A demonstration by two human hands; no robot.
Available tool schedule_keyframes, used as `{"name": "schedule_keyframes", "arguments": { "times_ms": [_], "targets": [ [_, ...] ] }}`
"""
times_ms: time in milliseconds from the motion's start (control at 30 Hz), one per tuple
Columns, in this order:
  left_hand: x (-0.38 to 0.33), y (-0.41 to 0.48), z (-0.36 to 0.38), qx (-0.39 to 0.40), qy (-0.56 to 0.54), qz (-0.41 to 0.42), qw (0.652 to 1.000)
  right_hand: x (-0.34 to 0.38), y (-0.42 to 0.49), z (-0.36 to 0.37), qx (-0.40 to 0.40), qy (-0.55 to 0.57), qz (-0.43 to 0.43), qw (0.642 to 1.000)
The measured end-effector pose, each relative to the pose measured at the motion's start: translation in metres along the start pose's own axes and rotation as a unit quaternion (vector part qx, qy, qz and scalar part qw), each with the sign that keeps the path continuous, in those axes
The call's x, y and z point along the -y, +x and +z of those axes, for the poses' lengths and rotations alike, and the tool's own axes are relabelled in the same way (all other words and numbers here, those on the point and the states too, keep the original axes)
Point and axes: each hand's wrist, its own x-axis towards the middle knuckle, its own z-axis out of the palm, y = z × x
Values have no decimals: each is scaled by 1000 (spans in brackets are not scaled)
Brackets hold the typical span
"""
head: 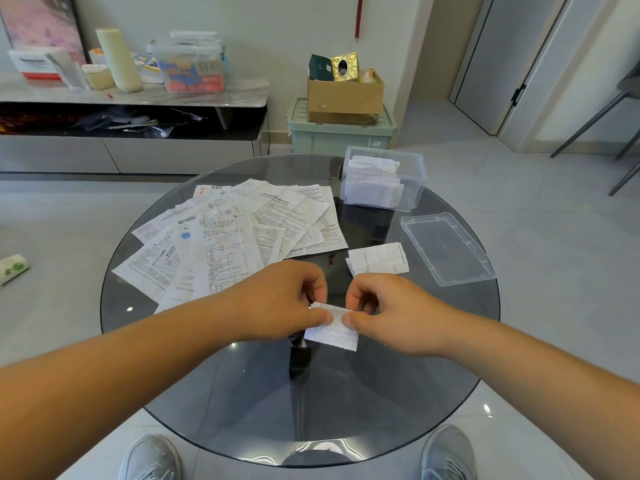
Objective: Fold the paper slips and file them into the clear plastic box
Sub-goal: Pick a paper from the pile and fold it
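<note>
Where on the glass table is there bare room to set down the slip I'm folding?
Widest: the near half of the glass table, from the held slip to the rim. Narrower: the strip between the fanned sheets and the clear box, beyond the folded slips. Crowded: sheets left-centre; box and lid right.

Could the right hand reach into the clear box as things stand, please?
Probably yes: the clear box stands open, its lid lying beside it, though the right hand now pinches a slip.
</note>
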Motion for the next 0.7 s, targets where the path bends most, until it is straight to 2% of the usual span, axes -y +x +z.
{"name": "schedule_keyframes", "arguments": {
  "times_ms": [200,333,400,533,700],
  "targets": [
    [-6,13,-3,-62,-62,16,996,-4,4,-11,-75,81,-13,994],
    [-14,33,0,-138,-68,46,987,-5,16,-35,-143,26,-6,989],
    [-17,41,4,-162,-28,73,984,-11,24,-49,-185,12,22,982],
    [-11,51,11,-130,123,146,973,-27,39,-59,-230,-1,81,970],
    [-1,55,20,-55,213,167,961,-37,46,-44,-220,-109,102,964]
  ]
}}
